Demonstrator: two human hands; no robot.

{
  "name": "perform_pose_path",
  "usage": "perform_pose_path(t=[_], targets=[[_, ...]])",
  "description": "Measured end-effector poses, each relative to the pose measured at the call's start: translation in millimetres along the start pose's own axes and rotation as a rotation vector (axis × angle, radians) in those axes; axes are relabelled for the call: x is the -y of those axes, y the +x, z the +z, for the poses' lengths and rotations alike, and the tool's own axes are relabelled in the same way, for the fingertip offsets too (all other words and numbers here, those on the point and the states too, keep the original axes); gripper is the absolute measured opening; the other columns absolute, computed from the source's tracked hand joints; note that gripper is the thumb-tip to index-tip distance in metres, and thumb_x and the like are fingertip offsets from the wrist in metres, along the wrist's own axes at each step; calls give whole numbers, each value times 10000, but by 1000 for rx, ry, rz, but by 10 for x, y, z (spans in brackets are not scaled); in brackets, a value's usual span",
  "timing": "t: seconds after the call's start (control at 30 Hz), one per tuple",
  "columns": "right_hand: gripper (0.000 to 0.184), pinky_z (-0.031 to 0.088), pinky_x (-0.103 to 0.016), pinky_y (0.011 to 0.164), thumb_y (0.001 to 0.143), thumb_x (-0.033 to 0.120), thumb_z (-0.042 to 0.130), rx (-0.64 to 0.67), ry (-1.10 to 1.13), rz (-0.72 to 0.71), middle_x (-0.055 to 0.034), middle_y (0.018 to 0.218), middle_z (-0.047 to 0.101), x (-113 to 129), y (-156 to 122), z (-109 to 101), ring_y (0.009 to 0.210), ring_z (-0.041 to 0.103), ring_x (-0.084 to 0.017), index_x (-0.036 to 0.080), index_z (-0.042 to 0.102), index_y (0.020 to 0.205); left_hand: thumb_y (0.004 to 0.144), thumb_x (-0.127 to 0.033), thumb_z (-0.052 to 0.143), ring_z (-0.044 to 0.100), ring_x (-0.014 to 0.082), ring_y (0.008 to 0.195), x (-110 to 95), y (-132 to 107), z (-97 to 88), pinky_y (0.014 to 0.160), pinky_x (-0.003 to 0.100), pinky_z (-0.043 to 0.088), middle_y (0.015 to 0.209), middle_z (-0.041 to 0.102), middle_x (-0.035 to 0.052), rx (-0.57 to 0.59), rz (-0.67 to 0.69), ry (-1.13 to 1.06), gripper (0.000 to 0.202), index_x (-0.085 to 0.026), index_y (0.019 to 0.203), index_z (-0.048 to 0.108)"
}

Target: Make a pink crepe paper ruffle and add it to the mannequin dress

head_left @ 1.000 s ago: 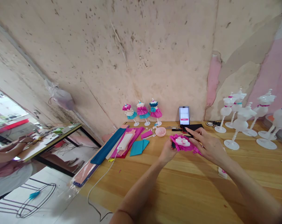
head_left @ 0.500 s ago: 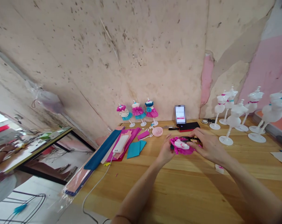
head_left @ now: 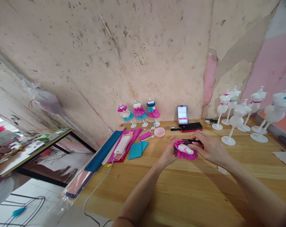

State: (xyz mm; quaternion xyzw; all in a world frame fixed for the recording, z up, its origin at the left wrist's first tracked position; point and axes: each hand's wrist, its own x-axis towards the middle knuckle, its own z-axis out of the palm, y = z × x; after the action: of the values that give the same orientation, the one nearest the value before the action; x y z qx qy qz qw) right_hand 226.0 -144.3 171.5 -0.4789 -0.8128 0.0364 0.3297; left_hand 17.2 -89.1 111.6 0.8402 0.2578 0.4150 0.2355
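Observation:
Near the middle of the table, my left hand [head_left: 168, 154] is closed around a small white mannequin [head_left: 185, 149], which lies tilted. Ruffled magenta paper [head_left: 186, 156] wraps it like a skirt, and some teal shows by my left fingers. My right hand [head_left: 210, 147] grips a black scissors-like tool [head_left: 195, 141] close against the mannequin. Its thumb reaches the white body. The tool's tip is hidden behind the paper and the hands. A small white piece [head_left: 222, 170] lies on the table below my right wrist.
Dressed mannequins [head_left: 139, 113] stand by the wall, bare white ones [head_left: 239, 116] on the right. A phone [head_left: 182, 115] stands behind a black box [head_left: 191, 127]. A pink bowl [head_left: 159, 132], teal paper [head_left: 135, 150] and a cabled white device [head_left: 122, 145] lie left. Another person's hand [head_left: 2, 150] shows far left.
The mannequin has tipped slightly in my hands, and the black tool sits closer in behind the magenta paper. The view has shifted a little. Both hands keep their hold.

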Motion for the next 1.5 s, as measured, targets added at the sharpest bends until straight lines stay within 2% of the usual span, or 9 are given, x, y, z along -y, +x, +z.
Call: perform_pose_path(t=[0.37, 0.53, 0.73, 1.1, 1.27, 1.4, 1.5], targets=[[266, 434, -294, 660, 926, 457, 480, 8, -27, -7, -50, 988, 652, 14, -13, -8, 831, 628, -189, 220, 546, 1027, 748, -185, 627, 607, 225, 1060, -44, -4, 18, 1119, 439, 311, 1044, 672, 75, -34, 22, -75, 319, -190, 1067, 612], [260, 433, -290, 645, 930, 454, 477, 3, -26, -18, -49, 985, 655, 9, -15, 8, 821, 630, -185, 222, 547, 1023, 737, -198, 641, 572, 247, 1134, -81, 8, 17, 1089, 418, 355, 1083, 659, 86, -8, -3, -78, 359, -200, 1092, 585], [244, 425, -288, 615, 932, 449, 468, -2, -31, -19, -46, 942, 667, 14, -20, 7, 791, 634, -194, 232, 556, 1001, 743, -186, 630, 585, 231, 1117, -82, 2, 5, 1095, 426, 345, 1126, 652, 82, 1, 21, -94, 408, -215, 1143, 556], [233, 406, -286, 597, 939, 450, 460, 5, -12, 5, -24, 899, 665, 67, -14, -4, 740, 634, -177, 237, 548, 975, 737, -178, 661, 552, 233, 1140, -44, -14, 9, 1034, 410, 421, 1189, 599, 90, -38, 27, -117, 497, -222, 1211, 516], [225, 410, -286, 603, 947, 432, 444, -24, -5, -37, -25, 898, 667, 61, -8, 2, 761, 642, -182, 246, 565, 988, 742, -127, 631, 536, 240, 1171, -48, -25, 6, 1042, 410, 417, 1229, 574, 101, -44, 27, -130, 528, -215, 1246, 504], [232, 410, -286, 596, 931, 445, 474, -35, -12, 0, -32, 920, 668, 58, -12, 10, 750, 640, -183, 236, 554, 992, 730, -117, 642, 558, 239, 1141, -79, -11, -7, 1026, 398, 434, 1209, 588, 99, -37, 2, -138, 529, -221, 1233, 517], [235, 415, -293, 612, 925, 441, 486, -32, -2, 11, -42, 943, 666, 72, -14, 12, 761, 638, -187, 228, 549, 1000, 724, -123, 649, 547, 248, 1170, -94, 0, -3, 1066, 420, 401, 1225, 596, 89, -16, 10, -128, 545, -233, 1243, 523]])
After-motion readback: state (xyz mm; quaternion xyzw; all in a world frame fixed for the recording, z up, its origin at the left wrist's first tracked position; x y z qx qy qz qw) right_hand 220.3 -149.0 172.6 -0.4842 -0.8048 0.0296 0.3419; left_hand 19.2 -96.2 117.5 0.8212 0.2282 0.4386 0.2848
